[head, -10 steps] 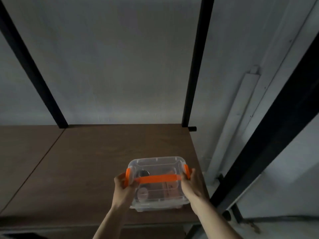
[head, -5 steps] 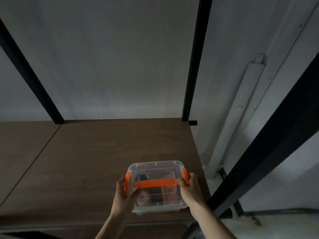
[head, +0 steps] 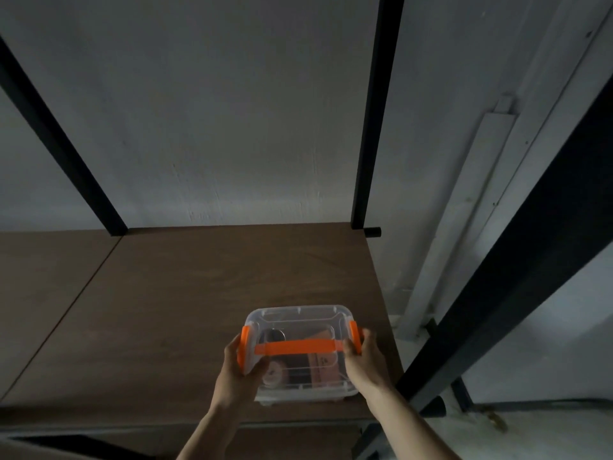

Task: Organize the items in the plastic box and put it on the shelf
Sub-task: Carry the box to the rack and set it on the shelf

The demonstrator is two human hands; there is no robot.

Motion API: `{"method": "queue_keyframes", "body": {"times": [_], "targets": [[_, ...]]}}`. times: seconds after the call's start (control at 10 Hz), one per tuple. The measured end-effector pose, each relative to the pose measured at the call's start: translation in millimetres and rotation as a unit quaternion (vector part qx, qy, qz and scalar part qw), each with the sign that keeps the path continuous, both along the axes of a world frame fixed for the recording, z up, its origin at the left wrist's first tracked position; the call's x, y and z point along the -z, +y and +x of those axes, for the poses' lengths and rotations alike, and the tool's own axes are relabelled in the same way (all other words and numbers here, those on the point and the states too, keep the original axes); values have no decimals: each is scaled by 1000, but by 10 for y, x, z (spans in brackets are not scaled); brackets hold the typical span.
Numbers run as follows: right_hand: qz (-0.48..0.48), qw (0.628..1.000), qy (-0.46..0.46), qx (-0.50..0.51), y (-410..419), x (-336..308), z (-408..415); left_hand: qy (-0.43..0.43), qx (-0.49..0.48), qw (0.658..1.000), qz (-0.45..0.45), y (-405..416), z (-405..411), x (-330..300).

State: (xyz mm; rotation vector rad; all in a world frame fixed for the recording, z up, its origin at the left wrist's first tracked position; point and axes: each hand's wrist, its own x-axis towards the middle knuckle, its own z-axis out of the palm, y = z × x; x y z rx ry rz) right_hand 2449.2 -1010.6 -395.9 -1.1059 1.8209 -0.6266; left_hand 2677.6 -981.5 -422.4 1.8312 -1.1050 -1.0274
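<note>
A clear plastic box [head: 298,318] with a closed lid, orange side clips and an orange handle [head: 295,346] lies on the brown shelf board [head: 205,287], near its front right corner. Small items show dimly through the lid, among them an orange-brown packet and a round object. My left hand [head: 237,363] grips the box's left side at the clip. My right hand [head: 363,358] grips the right side at the other clip.
Black metal uprights [head: 374,111] frame the shelf at the back and at the right. A grey wall stands behind. A white conduit [head: 464,207] runs down the wall to the right. A second shelf board [head: 36,293] adjoins on the left.
The view has tilted slightly, so the shelf and box sit higher in the frame. Both hands keep the same hold on the box, which stays near the front right corner.
</note>
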Motion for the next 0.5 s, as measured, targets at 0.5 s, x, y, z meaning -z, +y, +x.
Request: {"method": "queue_keyframes", "body": {"times": [0.5], "targets": [[-147, 931, 302, -141, 932, -799, 168, -280, 98, 954, -35, 715, 450, -832]]}}
